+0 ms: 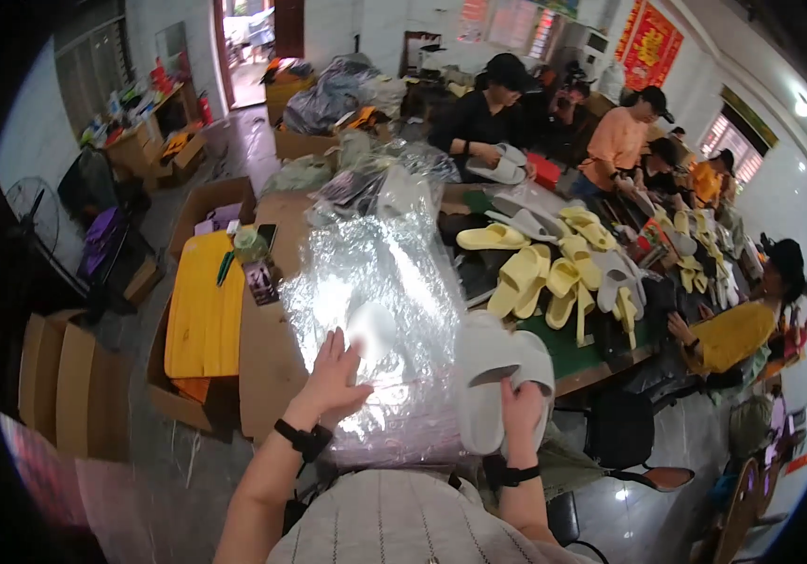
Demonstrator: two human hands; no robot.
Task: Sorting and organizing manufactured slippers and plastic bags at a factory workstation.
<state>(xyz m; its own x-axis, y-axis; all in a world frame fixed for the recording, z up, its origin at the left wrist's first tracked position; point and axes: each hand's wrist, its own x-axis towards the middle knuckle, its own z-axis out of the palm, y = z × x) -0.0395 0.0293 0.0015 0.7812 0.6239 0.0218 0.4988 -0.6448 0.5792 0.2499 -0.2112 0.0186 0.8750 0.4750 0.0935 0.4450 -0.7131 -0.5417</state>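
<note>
My left hand (333, 381) lies with fingers stretched out at the left side of a stack of clear, shiny plastic bags (394, 273). Near its fingertips is a pale oval patch (370, 329), too blurred to tell what it is. To the right of the bags, my right hand (521, 409) grips a pair of light grey slippers (486, 399). The thumb is on top at the strap of the right-hand slipper, and the other fingers are mostly hidden. Both slippers are side by side, soles away from me, near the table's front edge.
Yellow slippers (521, 277) and several grey ones are heaped on the green table (601, 352) at right. A person in black (474, 113) across holds grey slippers; other people work along the right. At left stand a yellow folded stack (204, 305), a bottle (251, 246) and cardboard boxes (84, 385).
</note>
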